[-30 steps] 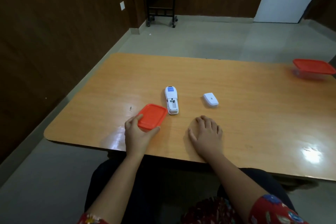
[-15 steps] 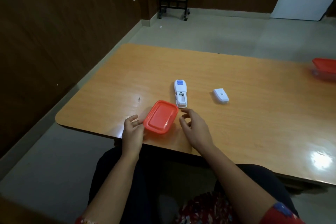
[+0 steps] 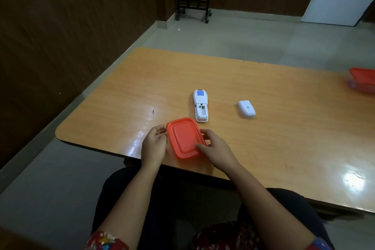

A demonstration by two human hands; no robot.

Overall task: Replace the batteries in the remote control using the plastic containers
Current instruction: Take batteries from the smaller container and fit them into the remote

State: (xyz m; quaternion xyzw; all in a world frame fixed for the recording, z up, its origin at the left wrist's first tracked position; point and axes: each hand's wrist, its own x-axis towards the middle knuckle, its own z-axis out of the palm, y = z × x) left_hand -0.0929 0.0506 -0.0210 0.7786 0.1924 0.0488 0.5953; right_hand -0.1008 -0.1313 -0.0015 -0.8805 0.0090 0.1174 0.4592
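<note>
Both my hands clasp the red-lidded rectangular plastic container [image 3: 185, 138] at the table's near edge: left hand [image 3: 154, 145] and right hand [image 3: 214, 148] flank its long sides. White remote [image 3: 200, 105], compartment open, lies just beyond.

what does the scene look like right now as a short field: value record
near container: orange-lidded container, lid on, at the near table edge
left hand: left hand on the container's left side
right hand: right hand on its right side, thumb on the lid
remote: white remote face down, battery bay open, no batteries visible in it
battery cover: white cover lying apart, right of the remote
far container: second orange-lidded container at the far right, closed
surface: wooden table
</note>
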